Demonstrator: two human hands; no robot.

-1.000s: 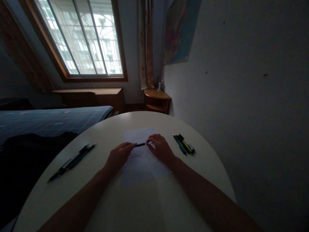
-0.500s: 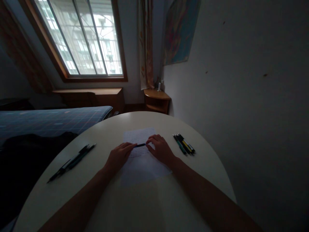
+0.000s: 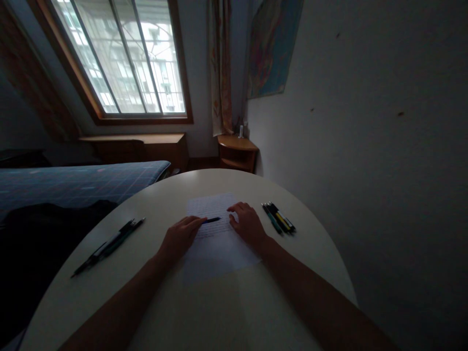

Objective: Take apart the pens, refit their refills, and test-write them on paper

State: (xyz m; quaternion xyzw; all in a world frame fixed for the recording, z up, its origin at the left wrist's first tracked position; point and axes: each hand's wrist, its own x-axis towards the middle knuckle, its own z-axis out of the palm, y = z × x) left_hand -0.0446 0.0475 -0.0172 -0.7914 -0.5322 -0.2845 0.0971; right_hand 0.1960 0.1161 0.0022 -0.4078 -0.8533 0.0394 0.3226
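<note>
A sheet of lined paper with writing on its far half lies in the middle of a round white table. My left hand rests on the paper's left edge, its fingers closed round one end of a dark blue pen that points right. My right hand lies on the paper just right of the pen's tip, fingers loosely curled, a small gap between them and the pen.
Several pens lie bunched to the right of the paper. A few dark pens lie at the table's left. A bed stands left, the wall close on the right, and a wooden corner stand beyond the table.
My right hand has let go of the pen's right end and shifted slightly right. The left hand still holds the pen in the same place.
</note>
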